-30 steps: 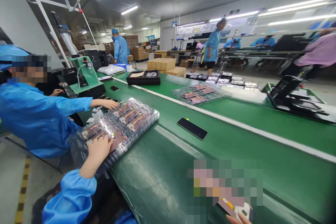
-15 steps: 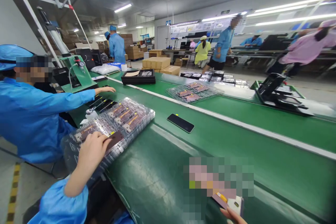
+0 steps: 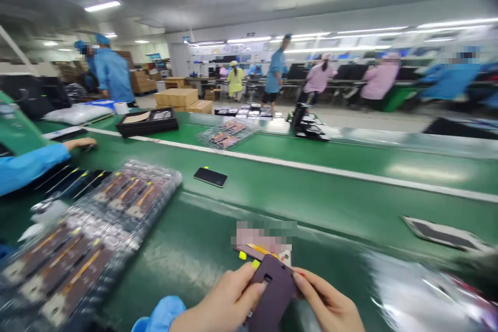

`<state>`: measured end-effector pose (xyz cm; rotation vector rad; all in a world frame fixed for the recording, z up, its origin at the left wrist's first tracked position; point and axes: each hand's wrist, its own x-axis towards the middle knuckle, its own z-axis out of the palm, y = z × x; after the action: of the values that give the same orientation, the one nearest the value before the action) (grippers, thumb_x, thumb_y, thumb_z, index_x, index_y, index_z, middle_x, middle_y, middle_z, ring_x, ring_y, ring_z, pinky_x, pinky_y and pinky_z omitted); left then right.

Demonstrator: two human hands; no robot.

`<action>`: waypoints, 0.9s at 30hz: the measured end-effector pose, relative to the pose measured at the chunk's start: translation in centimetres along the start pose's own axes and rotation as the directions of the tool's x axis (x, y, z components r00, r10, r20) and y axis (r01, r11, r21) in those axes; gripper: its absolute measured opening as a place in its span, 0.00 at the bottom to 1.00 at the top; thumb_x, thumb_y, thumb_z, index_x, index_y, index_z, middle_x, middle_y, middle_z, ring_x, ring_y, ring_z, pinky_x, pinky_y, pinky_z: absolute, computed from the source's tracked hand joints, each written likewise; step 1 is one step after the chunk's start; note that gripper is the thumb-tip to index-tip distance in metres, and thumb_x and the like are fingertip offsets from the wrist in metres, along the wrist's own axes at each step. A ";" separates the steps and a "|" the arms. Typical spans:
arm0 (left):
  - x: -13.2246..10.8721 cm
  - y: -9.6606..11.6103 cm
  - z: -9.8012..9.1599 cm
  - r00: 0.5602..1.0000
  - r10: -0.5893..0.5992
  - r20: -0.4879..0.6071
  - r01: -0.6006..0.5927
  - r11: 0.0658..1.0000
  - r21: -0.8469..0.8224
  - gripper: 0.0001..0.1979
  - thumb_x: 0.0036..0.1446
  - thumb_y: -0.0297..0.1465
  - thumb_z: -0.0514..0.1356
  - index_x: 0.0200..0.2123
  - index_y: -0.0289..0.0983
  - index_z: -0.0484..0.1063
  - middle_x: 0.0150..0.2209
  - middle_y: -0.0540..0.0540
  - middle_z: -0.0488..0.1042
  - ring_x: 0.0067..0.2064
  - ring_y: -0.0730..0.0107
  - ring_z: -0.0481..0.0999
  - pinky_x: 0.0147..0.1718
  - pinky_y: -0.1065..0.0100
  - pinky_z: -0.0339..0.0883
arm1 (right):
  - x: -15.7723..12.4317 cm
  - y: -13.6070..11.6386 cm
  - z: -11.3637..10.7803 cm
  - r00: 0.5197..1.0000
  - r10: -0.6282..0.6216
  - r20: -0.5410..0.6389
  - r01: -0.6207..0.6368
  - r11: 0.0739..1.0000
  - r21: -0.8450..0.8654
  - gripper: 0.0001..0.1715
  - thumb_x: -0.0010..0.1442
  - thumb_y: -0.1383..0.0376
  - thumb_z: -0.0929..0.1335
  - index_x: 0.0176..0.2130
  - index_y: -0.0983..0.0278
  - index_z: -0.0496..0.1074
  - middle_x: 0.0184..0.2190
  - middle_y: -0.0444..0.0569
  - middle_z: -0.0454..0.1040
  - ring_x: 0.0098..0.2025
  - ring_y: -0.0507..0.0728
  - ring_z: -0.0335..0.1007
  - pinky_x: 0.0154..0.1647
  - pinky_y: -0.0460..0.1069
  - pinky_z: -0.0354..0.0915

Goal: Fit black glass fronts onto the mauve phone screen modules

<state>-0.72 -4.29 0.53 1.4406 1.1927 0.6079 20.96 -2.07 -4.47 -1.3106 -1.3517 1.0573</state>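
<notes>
Both of my hands meet at the bottom centre over the green conveyor belt point(image 3: 330, 202). My left hand point(image 3: 221, 306) and my right hand point(image 3: 330, 306) are closed on a dark purple phone part point(image 3: 274, 290), one on each side. Just beyond it lies another part with yellow tabs point(image 3: 257, 253), partly blurred out. A stack of clear trays with brown phone parts point(image 3: 85, 228) sits to my left. A black phone point(image 3: 210, 177) lies alone on the belt ahead.
A co-worker's blue sleeve and hand point(image 3: 75, 144) reach onto the belt at far left. A black tray point(image 3: 148, 122) and clear trays point(image 3: 227, 135) rest on the far belt. Clear wrapping point(image 3: 428, 290) lies at right. People stand and walk in the background.
The view has swung right. My left hand left the clear tray with a purple part and joined my right hand at the bottom centre; both now grip that part.
</notes>
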 end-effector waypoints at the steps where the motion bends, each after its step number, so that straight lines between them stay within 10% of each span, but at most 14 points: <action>1: 0.5 -0.6 0.4 1.000 -0.020 0.012 0.021 0.998 -0.062 0.19 0.62 0.47 0.52 0.45 0.40 0.71 0.27 0.52 0.66 0.27 0.70 0.66 0.25 0.72 0.64 | 0.0 0.0 0.1 0.996 -0.068 -0.054 0.066 0.997 -0.044 0.18 0.56 0.50 0.72 0.35 0.60 0.84 0.33 0.51 0.84 0.29 0.62 0.81 0.32 0.50 0.79; 3: 1.3 -1.6 1.1 0.999 -0.039 0.019 0.041 0.987 -0.158 0.26 0.59 0.54 0.52 0.47 0.39 0.69 0.24 0.54 0.62 0.24 0.73 0.62 0.20 0.73 0.62 | -0.2 -0.2 0.6 0.930 -0.315 -0.187 0.272 0.936 -0.223 0.11 0.59 0.59 0.71 0.38 0.58 0.83 0.37 0.51 0.84 0.33 0.63 0.82 0.37 0.53 0.80; 5: 2.1 -2.4 1.5 0.999 -0.041 -0.008 0.038 0.975 -0.218 0.31 0.55 0.59 0.53 0.45 0.39 0.70 0.22 0.55 0.59 0.22 0.74 0.58 0.17 0.74 0.59 | -0.5 -0.7 1.2 0.758 -0.611 -0.230 0.461 0.751 -0.473 0.14 0.58 0.69 0.71 0.44 0.58 0.82 0.44 0.53 0.82 0.40 0.64 0.81 0.43 0.55 0.78; 9: 3.3 -2.6 1.6 0.995 -0.060 -0.082 0.030 0.945 -0.327 0.32 0.51 0.59 0.57 0.46 0.39 0.71 0.22 0.55 0.62 0.23 0.74 0.60 0.21 0.73 0.61 | -1.4 -2.0 2.4 0.520 -0.854 -0.009 0.665 0.411 -0.623 0.25 0.57 0.78 0.69 0.52 0.63 0.76 0.44 0.57 0.82 0.43 0.63 0.80 0.42 0.54 0.78; 11: 3.7 -2.5 1.4 0.993 -0.029 -0.113 -0.008 0.948 -0.318 0.30 0.51 0.57 0.59 0.44 0.39 0.73 0.23 0.54 0.65 0.25 0.72 0.63 0.24 0.72 0.62 | -1.7 -2.5 2.6 0.526 -0.849 0.048 0.739 0.428 -0.521 0.20 0.59 0.77 0.67 0.49 0.62 0.76 0.41 0.56 0.82 0.41 0.61 0.80 0.40 0.54 0.78; 16: 3.9 -3.6 1.6 0.997 -0.044 0.059 0.057 0.969 -0.239 0.28 0.52 0.58 0.57 0.39 0.39 0.71 0.23 0.54 0.63 0.23 0.74 0.61 0.20 0.75 0.57 | -0.8 -3.2 2.0 0.811 -0.570 -0.130 0.509 0.798 -0.324 0.08 0.63 0.68 0.66 0.36 0.60 0.76 0.44 0.56 0.79 0.45 0.61 0.77 0.45 0.55 0.74; 21: 3.4 -4.3 2.3 0.991 -0.023 0.129 0.046 0.983 -0.179 0.30 0.51 0.60 0.55 0.35 0.38 0.69 0.23 0.55 0.61 0.23 0.76 0.59 0.18 0.75 0.54 | 1.1 -3.4 0.8 0.940 -0.330 -0.085 0.309 0.931 -0.196 0.08 0.63 0.62 0.68 0.34 0.62 0.75 0.37 0.50 0.77 0.38 0.56 0.76 0.39 0.48 0.72; 24: 3.3 -4.2 2.3 0.994 -0.014 0.110 0.033 0.985 -0.170 0.27 0.54 0.58 0.56 0.34 0.38 0.70 0.21 0.55 0.60 0.22 0.76 0.58 0.18 0.75 0.53 | 1.3 -3.5 0.5 0.924 -0.382 0.012 0.372 0.891 -0.262 0.08 0.65 0.64 0.66 0.35 0.62 0.75 0.29 0.45 0.73 0.31 0.54 0.71 0.32 0.46 0.69; 27: 3.5 -4.2 2.4 0.992 -0.023 0.125 0.047 0.979 -0.198 0.26 0.54 0.57 0.56 0.35 0.38 0.71 0.22 0.54 0.64 0.22 0.75 0.61 0.19 0.74 0.56 | 0.8 -3.7 1.1 0.750 -0.661 0.005 0.563 0.635 -0.529 0.14 0.68 0.68 0.62 0.34 0.63 0.74 0.26 0.47 0.69 0.30 0.55 0.66 0.29 0.48 0.64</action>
<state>1.23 -2.63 -4.82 1.2653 1.0287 0.5899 19.26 -1.48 -1.00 -1.1102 -1.8143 0.0842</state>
